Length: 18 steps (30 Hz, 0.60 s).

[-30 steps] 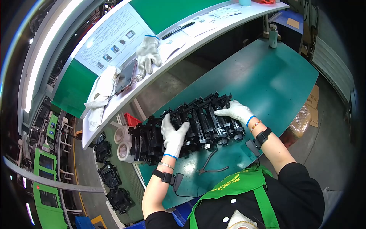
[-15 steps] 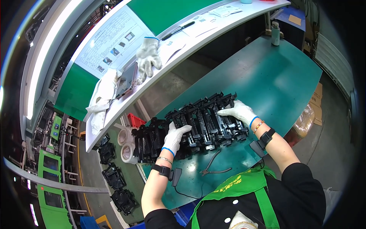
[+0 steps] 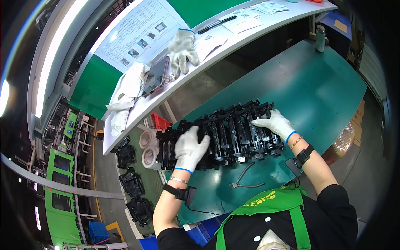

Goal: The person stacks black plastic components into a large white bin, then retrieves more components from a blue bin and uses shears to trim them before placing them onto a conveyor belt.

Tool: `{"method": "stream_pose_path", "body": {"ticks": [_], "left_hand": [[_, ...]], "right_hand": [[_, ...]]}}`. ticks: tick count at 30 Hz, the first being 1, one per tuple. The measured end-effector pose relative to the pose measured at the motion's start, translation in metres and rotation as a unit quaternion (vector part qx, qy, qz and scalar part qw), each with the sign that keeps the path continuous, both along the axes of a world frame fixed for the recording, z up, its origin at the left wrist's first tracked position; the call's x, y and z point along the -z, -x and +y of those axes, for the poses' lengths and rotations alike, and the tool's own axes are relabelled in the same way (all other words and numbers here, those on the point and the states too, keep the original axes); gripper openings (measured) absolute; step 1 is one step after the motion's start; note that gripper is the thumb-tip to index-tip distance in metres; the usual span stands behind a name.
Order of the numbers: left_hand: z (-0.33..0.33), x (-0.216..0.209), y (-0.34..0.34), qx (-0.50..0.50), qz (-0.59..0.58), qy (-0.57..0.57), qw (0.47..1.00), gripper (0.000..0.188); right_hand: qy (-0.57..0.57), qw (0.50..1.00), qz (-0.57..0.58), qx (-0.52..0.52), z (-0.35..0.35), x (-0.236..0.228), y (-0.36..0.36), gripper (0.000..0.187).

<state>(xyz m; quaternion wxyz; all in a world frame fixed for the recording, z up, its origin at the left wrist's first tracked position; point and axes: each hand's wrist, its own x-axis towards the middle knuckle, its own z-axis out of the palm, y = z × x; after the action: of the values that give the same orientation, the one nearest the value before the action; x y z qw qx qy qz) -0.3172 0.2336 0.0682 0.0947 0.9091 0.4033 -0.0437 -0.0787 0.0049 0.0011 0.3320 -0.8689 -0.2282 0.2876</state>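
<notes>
Head view: the left hand (image 3: 189,150) sits farther left along the row of black parts (image 3: 233,135) than earlier, thumb spread from its fingers. The right hand (image 3: 276,124) stays at the row's right end on the green table (image 3: 300,89), thumb outstretched; whether it pinches, I cannot tell.

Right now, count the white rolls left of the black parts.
2: the upper roll, by the red bin, and the lower roll, farther from that bin. Others may be hidden beneath.

It's a factory wkshp: grn workbench (image 3: 291,87), illus. sheet (image 3: 141,33), grn machinery (image 3: 63,221).
</notes>
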Motion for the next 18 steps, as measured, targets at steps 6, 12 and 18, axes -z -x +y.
{"method": "stream_pose_path", "body": {"ticks": [6, 12, 18], "left_hand": [[0.019, 0.005, 0.019, -0.056, 0.105, -0.048, 0.992, 0.098], [0.015, 0.020, 0.014, -0.127, -0.045, 0.059, 0.989, 0.097], [0.022, 0.052, 0.021, -0.136, -0.316, 0.352, 0.871, 0.083]], "right_hand": [[0.021, 1.000, 0.004, 0.014, 0.004, 0.006, 0.000, 0.079], [0.012, 0.999, -0.009, 0.040, -0.007, 0.007, -0.008, 0.081], [-0.072, 0.993, 0.090, 0.036, -0.022, 0.018, -0.017, 0.088]]}}
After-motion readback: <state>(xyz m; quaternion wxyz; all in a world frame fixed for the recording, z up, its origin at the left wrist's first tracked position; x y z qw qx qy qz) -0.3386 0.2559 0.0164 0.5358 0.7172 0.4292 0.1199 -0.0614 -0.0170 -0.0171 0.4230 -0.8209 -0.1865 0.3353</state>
